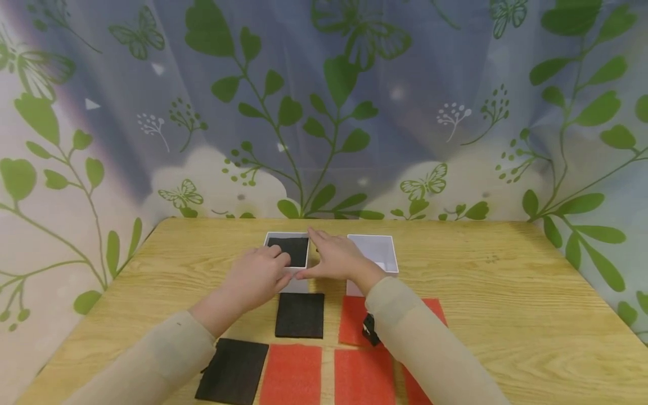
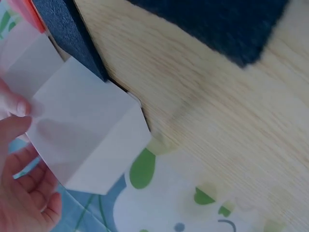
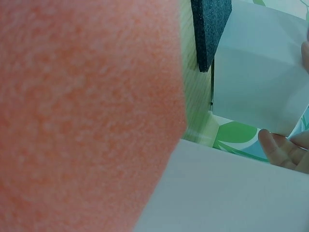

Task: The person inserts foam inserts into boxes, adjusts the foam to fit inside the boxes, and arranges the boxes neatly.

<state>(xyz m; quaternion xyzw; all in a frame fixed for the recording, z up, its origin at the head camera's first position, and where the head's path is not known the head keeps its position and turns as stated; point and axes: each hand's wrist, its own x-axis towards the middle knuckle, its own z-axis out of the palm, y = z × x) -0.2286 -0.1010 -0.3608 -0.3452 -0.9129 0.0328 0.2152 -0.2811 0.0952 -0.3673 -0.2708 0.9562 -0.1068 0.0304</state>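
Both hands are at an open white box [image 1: 271, 243], at the back centre of the table. A black foam square [image 1: 293, 246] shows in its opening. My left hand [image 1: 255, 275] bends its fingers over the near rim against the black square; its thumb lies outside the front wall, and in the left wrist view the curled fingers pass the rim. My right hand [image 1: 336, 259] holds the box's right side, thumb at the near corner and fingers toward the far one. Below the box lies another black foam square [image 1: 299, 316].
To the right stands a second white box [image 1: 377, 250]. Red foam squares [image 1: 292, 374] lie along the front, some partly under the right sleeve. One more black foam square [image 1: 234, 371] is at front left. Behind the wooden table [image 1: 506, 292] hangs a patterned curtain [image 1: 329, 163].
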